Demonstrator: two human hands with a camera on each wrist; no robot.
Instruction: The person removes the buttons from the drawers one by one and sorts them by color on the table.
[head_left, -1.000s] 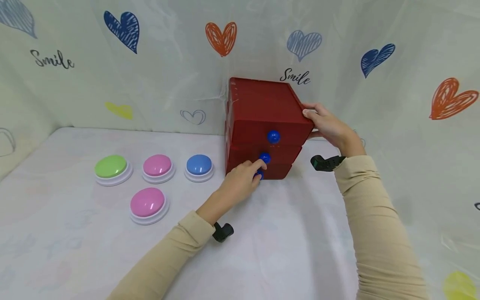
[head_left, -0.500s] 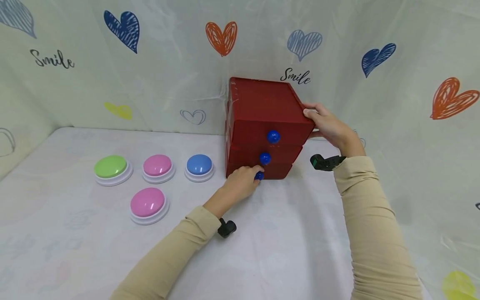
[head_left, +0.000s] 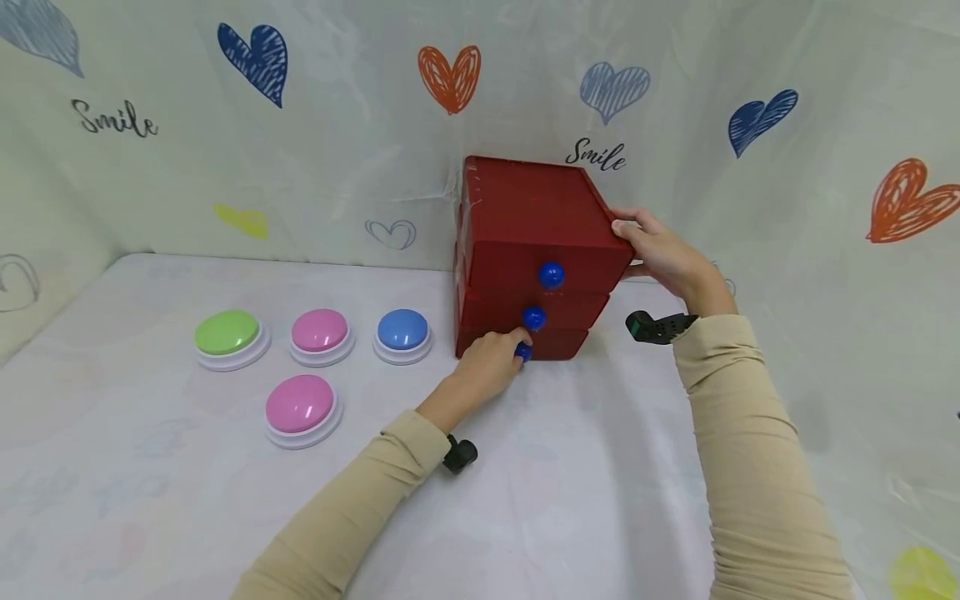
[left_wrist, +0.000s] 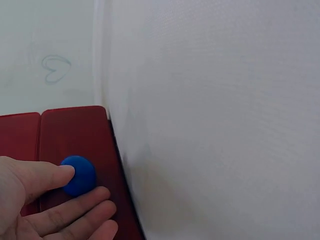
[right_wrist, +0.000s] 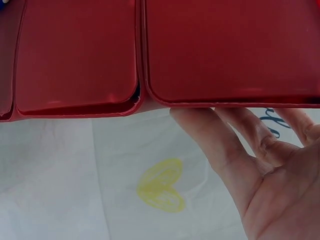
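A red cabinet [head_left: 536, 204] of three stacked drawers stands against the back cloth, each drawer with a round blue knob. All the drawer fronts are closed. My left hand [head_left: 487, 362] is at the lowest knob [head_left: 523, 351]; in the left wrist view its thumb presses one side of that knob [left_wrist: 82, 175], with the fingers curled along the other. The middle knob [head_left: 534, 317] and top knob [head_left: 551, 275] are untouched. My right hand [head_left: 671, 257] rests against the cabinet's upper right side. Seen from the right wrist, its thumb and spread fingers [right_wrist: 215, 135] touch the red side edge.
On the white table [head_left: 570, 500], left of the cabinet, sit a green push button [head_left: 227, 332], a blue one [head_left: 402, 330] and two pink ones, a farther button [head_left: 319, 331] and a nearer button [head_left: 300, 404]. A cloth [head_left: 337, 125] printed with hearts hangs behind.
My left index finger has come down from beside the middle knob, and the hand now grips the lowest one. The right hand stays at the cabinet's side. The head view has shifted slightly.
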